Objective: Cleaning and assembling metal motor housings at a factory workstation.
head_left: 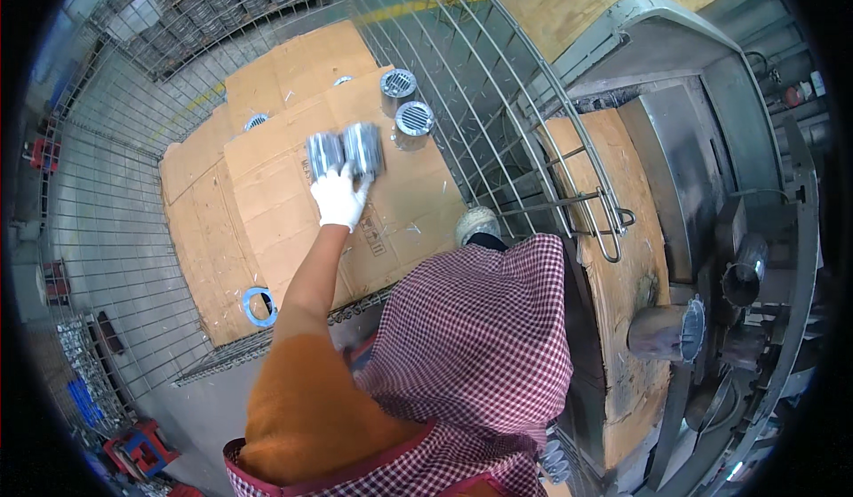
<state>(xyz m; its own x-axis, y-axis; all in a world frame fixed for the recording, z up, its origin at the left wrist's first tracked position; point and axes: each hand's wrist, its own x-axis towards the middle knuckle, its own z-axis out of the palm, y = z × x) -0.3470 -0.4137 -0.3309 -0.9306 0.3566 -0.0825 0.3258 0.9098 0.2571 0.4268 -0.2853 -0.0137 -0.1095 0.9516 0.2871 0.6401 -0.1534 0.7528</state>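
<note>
A white-gloved left hand (339,198) reaches over sheets of brown cardboard (293,222), its fingers closed on the near ends of a pair of ribbed metal cylinders (344,151) in the head camera's view; the right hand is out of the picture, and its state cannot be told. The gripped cylinders sit side by side above the cardboard, blurred, and whether they touch it cannot be made out. Just to their right, near the wire cage (498,53) that surrounds the sheets, two cylinders with slotted round tops (415,119) stand upright, one behind the other. More slotted tops (256,121) show at the far edges of the upper sheet, partly covered by it. A blue ring (259,307) lies close to the bare left forearm (308,288), below an orange sleeve (311,408). A checked apron (480,319) fills the foreground, a shoe (478,224) showing beyond it. At right, a short metal pipe (657,332) lies at a worn bench (629,399), while stacked metal parts (235,0) fill the background at upper left.
</note>
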